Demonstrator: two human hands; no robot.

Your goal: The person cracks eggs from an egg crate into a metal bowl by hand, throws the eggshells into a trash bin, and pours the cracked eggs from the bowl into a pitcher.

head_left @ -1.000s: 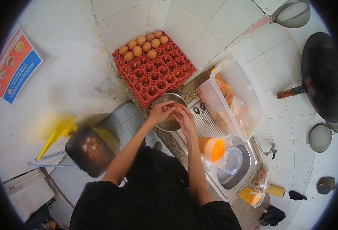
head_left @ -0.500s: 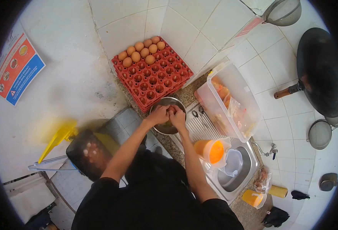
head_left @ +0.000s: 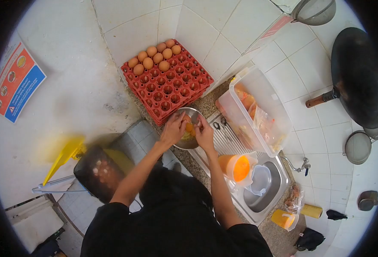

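Both hands are over a round metal bowl (head_left: pixel 186 145) on the granite counter. My left hand (head_left: pixel 173 129) has its fingers closed on an eggshell (head_left: pixel 187 118) above the bowl's left side. On the right, my right hand (head_left: pixel 204 134) is closed at the fingertips, which point toward the shell; a piece of shell in them is too small to make out. Orange yolk (head_left: pixel 190 128) shows between the hands, over the bowl. Beyond the bowl, a stack of red egg trays (head_left: pixel 167 89) carries several brown eggs (head_left: pixel 148 63) along its far side.
Right of the bowl are a ribbed metal drainboard (head_left: pixel 223 137), a clear plastic bin (head_left: pixel 257 111), a jug of orange liquid (head_left: pixel 236 167) and a sink (head_left: pixel 261 201). A dark bin (head_left: pixel 98 173) with shells stands at lower left. A wok (head_left: pixel 356 79) hangs at right.
The hands have moved apart from their closed position around the egg. The egg is now opened, with orange yolk showing between them over the bowl.
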